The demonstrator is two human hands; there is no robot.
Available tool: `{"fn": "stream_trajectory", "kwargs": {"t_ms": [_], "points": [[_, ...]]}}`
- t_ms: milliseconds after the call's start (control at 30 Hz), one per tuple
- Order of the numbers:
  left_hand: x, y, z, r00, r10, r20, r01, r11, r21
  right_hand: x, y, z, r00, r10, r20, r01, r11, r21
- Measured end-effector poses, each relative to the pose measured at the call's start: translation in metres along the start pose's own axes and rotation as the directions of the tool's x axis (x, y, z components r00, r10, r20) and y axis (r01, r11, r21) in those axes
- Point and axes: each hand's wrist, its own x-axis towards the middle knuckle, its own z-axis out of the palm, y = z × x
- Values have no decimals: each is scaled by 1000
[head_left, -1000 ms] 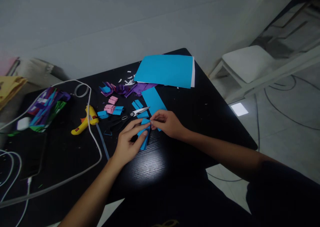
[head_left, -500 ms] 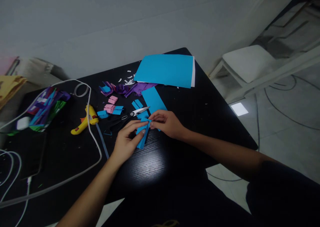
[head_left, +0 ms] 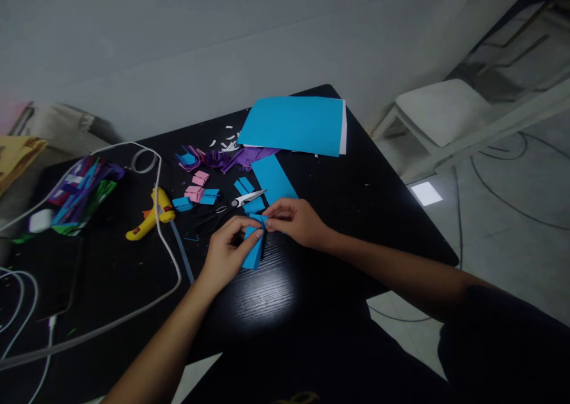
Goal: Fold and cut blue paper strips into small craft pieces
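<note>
A narrow piece of folded blue paper (head_left: 253,253) is held between both hands, just above the black table. My left hand (head_left: 229,249) grips it from the left, thumb on the near face and fingers at its upper part. My right hand (head_left: 296,223) pinches the paper's upper right corner with thumb and fingertips. Behind the hands lie scissors (head_left: 243,200) with black handles, their blades pointing right. A blue paper strip (head_left: 274,178) is partly under the blades' side, and small folded blue pieces (head_left: 244,185) lie close by.
A yellow glue gun (head_left: 162,205) lies on the left, crossed by a white cable (head_left: 176,255). Pink folded papers (head_left: 195,193), purple scraps (head_left: 249,157) and a stack of blue sheets (head_left: 294,125) lie farther back. A phone (head_left: 60,276) is at left; a white stool (head_left: 445,113) stands right.
The folded blue paper has turned slightly in my hands, showing a broader flat face and its top fold. My left fingers have bent and drawn back a little; both hands still hold it.
</note>
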Motion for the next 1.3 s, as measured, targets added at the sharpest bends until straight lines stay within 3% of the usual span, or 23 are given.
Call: {"fn": "stream_trajectory", "kwargs": {"t_ms": [233,500,733,967,1300], "points": [[-1,-1,0,1000,-23,-3,23,1000,12,-1,0,0,1000,-10,20,10,1000,1],[-1,0,3,990,-142,9,142,982,-124,-1,3,0,998,-37,53,39,998,-42],[1,-1,3,981,-193,18,191,951,-242,-5,0,-1,969,-213,123,242,914,-326],[1,-4,1,978,-203,39,205,930,-304,-10,-4,0,876,-362,318,473,774,-420],[2,5,-1,980,-194,32,196,944,-267,-7,2,-1,882,-400,250,472,767,-434]]}}
